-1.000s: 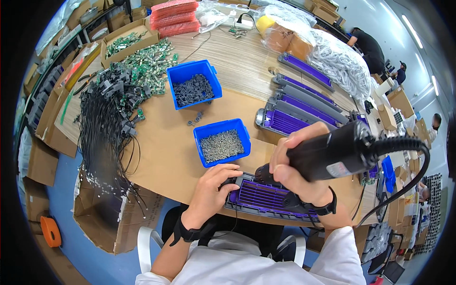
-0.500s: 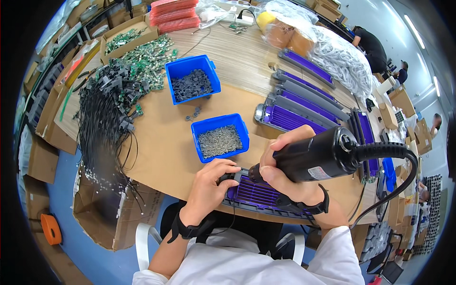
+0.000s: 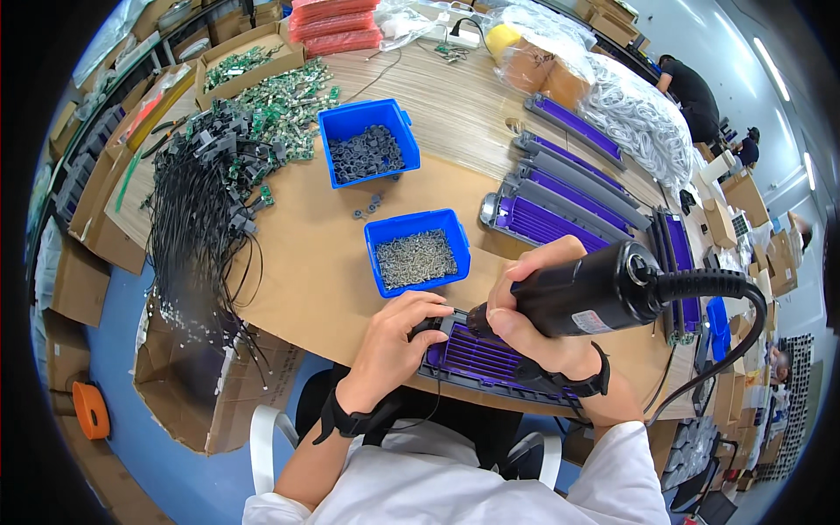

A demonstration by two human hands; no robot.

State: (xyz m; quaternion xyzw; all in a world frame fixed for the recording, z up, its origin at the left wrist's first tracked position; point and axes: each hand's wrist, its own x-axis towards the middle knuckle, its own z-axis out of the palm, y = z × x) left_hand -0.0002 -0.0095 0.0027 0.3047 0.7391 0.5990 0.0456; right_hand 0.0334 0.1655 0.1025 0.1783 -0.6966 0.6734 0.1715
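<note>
My right hand (image 3: 551, 346) is wrapped round a black corded electric screwdriver (image 3: 584, 293), tilted with its tip at the left end of a grey and purple slatted plastic housing (image 3: 483, 357). The housing lies at the table's near edge. My left hand (image 3: 391, 343) is closed on its left end, thumb and fingers on a dark grey part there. What the screwdriver tip touches is hidden behind my right fingers. Just beyond my left hand stands a blue bin (image 3: 409, 222) of small metal screws. Behind it, another blue bin (image 3: 366, 115) holds small grey plastic parts.
Several more purple and grey housings (image 3: 560, 206) lie at the right. A bundle of black cables (image 3: 197, 219) with connectors hangs over the left table edge, near green circuit boards (image 3: 284, 101). Coiled white cables (image 3: 634, 118) fill the back right. An open cardboard box (image 3: 254, 394) sits below left.
The whole view has shifted slightly, so the bins and table parts appear a little further right. Both hands keep their holds, and the screwdriver stays at the housing's left end.
</note>
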